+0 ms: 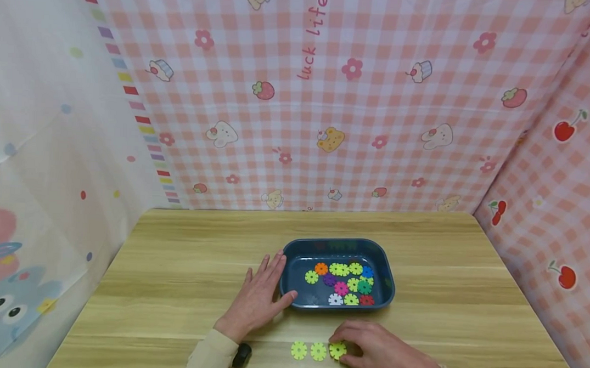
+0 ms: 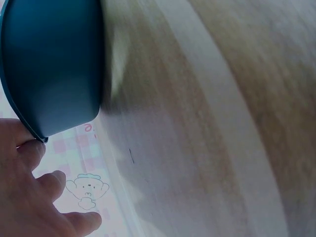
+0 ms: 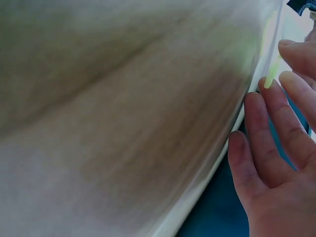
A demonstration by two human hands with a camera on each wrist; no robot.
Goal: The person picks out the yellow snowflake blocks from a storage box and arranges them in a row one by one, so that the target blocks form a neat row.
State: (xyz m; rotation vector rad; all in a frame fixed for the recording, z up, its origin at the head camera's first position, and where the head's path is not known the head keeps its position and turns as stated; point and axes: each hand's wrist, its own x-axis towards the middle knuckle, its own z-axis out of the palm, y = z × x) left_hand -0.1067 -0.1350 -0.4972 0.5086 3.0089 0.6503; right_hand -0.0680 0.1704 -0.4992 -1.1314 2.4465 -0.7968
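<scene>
In the head view, the right hand [image 1: 379, 349] pinches a yellow-green disc [image 1: 337, 350] on the table [image 1: 172, 288], beside two matching discs [image 1: 318, 351]; the left hand [image 1: 257, 303] lies spread against the blue tray [image 1: 295, 285]. The left wrist view shows that hand touching the rim. The right wrist view shows a disc edge-on: probably light, stiff plastic, best pinched by its notched edge.
</scene>
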